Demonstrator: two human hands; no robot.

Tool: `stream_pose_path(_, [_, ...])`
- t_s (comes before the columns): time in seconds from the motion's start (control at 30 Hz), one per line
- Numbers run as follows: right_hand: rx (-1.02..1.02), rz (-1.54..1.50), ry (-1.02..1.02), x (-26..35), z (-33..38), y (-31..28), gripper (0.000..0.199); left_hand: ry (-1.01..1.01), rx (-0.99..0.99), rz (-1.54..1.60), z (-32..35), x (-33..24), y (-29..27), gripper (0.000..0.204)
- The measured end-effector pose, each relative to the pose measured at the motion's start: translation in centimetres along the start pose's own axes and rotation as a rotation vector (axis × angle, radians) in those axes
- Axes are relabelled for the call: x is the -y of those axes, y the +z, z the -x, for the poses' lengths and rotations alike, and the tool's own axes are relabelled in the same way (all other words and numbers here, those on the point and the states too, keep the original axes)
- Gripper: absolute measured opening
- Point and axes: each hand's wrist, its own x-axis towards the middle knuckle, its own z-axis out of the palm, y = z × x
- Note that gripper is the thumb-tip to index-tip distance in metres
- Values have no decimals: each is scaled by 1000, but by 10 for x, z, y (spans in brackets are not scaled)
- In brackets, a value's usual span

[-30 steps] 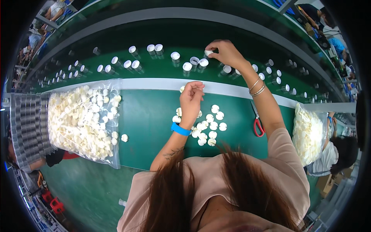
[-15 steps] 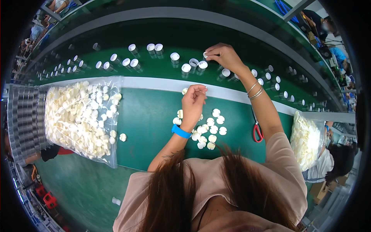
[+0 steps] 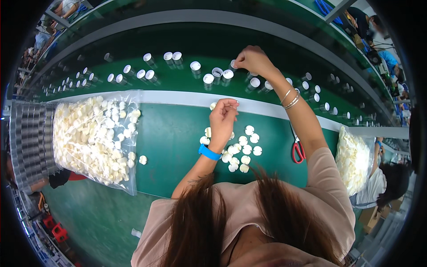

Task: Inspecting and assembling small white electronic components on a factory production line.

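Observation:
Over the dark green belt my right hand (image 3: 254,61) is closed in a pinch at the rim of a small white-topped metallic cylinder (image 3: 233,64). Its fingertips partly cover that top. My left hand (image 3: 223,116) hovers above the near edge of the belt, fingers curled together; what they hold, if anything, I cannot make out. Below it, several cream-white notched discs (image 3: 246,150) lie scattered on the green work surface, some hidden by my left wrist. Similar cylinders (image 3: 208,79) with white tops stand upright on the belt, and one nearby (image 3: 217,72) has a darker inside.
A clear bag full of cream discs (image 3: 89,138) lies at left, beside stacked grey trays (image 3: 30,138). Red-handled scissors (image 3: 298,152) rest right of the loose discs. Another bag of discs (image 3: 351,162) is at far right. A grey rail (image 3: 262,105) borders the belt.
The cylinders on the belt have shifted slightly left. My right hand has moved a little left with the cylinder it touches. My left hand has stayed nearly still.

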Motion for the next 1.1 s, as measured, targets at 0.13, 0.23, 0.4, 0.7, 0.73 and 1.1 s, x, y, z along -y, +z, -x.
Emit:
stream_pose_path(0.13, [-111, 300, 50, 18, -12, 12, 11, 5, -11, 7, 1, 2, 2, 12])
stream_pose_path(0.23, [-70, 331, 41, 23, -2, 7, 10, -7, -12, 12, -3, 5, 4, 11])
stream_pose_path(0.4, [-137, -64, -42, 38, 87, -1, 20, 3, -12, 36, -8, 2, 1, 11])
stream_pose_path(0.7, [-89, -277, 128, 52, 192, 43, 13, 25, 37, 20, -8, 9, 1, 13])
stream_pose_path(0.73, [-73, -338, 142, 51, 193, 42, 14, 39, 38, 17, -7, 10, 2, 13])
stream_pose_path(1.1, [-502, -362, -131, 70, 161, 25, 8, -245, 300, 463, -6, -8, -4, 21])
